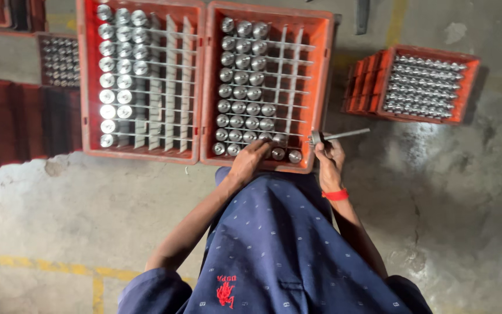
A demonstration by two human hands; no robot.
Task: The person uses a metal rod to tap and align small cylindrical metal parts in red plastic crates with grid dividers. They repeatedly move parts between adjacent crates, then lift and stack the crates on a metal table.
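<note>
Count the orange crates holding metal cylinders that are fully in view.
3: two side by side ahead, left crate and middle crate, plus one apart at right. Cropped ones at far left may be more.

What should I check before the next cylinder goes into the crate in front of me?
1. Left hand on the near row of the right-hand red crate: ok, its fingers rest on the metal cylinders there.
2. Right hand has a grip on the slim metal tool: ok, held at the crate's near right corner.
3. Free slots in this crate: ok, the right-hand columns of the divider grid stand empty.
4. Cylinders seated upright: ok for the filled rows; under the left hand, cannot tell.
5. Left-hand red crate full: not ok, its right columns are empty.
6. What the tool's head grips: cannot tell.
</note>
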